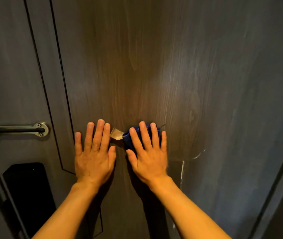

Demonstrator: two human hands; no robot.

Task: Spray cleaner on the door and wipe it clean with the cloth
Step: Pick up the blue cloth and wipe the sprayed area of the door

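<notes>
Dark wood-grain door point(137, 66) fills the view, smooth and matte with pale vertical streaks and a whitish scuff at lower right, and the blue cloth point(128, 137) sits pinned at its middle, bunched and woven, a beige tag point(116, 134) poking out to its left. The right hand point(148, 156) lies flat over the cloth, fingers spread; the left hand point(94, 156) presses bare wood just beside it, fingers open, holding nothing. Far left, a brushed-metal latch point(16, 130) above a glossy black lock panel point(27, 187).
</notes>
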